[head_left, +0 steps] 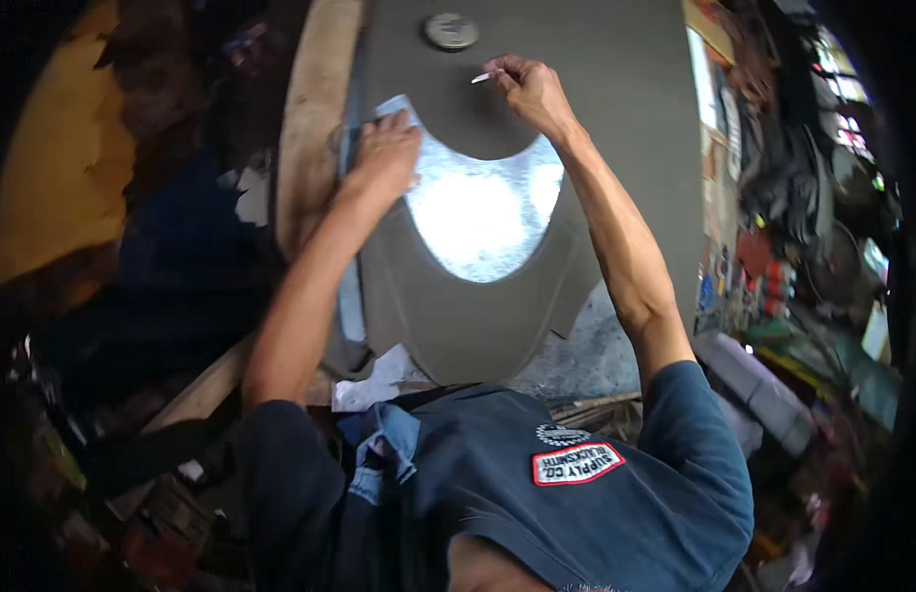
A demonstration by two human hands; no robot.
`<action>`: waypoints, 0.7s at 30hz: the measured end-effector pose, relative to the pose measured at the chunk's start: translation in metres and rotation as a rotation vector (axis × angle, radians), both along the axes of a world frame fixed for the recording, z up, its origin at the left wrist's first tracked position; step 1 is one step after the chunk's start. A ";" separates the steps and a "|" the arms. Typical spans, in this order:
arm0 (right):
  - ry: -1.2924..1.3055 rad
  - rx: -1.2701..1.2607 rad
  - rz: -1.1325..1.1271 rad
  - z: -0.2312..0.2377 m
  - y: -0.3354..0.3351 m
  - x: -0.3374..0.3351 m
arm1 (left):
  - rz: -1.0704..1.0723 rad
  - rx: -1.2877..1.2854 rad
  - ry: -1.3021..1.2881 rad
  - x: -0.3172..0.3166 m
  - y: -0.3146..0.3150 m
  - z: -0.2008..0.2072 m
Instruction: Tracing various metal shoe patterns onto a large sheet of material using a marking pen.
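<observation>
A dark grey-brown sheet of material (625, 128), perhaps fabric, covers most of the table. It has a curved cut-out, and through it shows a bright, shiny metal surface (482, 212). My left hand (387, 156) lies flat with its fingers stretched out, pressing at the left end of this curve. Further right and forward, my right hand (532, 91) pinches a short white stick of chalk (480, 78) just over the sheet. Faint pale curved lines run along the nearer piece (458, 331) of the material. A round tin (451, 32) sits on the sheet at the far side.
A wooden board (315, 109) runs along the table's left edge. Metal tabletop (591, 350) shows near my body on the right, and a torn white scrap (371, 383) lies at the near left. Rolled material (764, 380) and assorted clutter stand to the right.
</observation>
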State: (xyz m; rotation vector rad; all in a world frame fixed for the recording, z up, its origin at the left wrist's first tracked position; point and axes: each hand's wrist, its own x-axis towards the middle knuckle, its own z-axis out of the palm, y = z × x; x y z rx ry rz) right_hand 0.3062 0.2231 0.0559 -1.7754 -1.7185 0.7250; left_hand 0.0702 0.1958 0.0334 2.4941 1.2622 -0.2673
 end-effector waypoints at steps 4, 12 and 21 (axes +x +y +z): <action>0.010 0.019 0.160 -0.017 0.017 -0.068 | 0.047 0.017 -0.098 -0.003 -0.005 0.007; -0.038 -0.016 0.309 -0.030 0.038 -0.100 | 0.074 -0.059 -0.091 -0.003 -0.003 0.010; -0.157 0.066 0.379 -0.031 0.037 -0.095 | 0.067 -0.084 -0.056 -0.001 0.000 0.016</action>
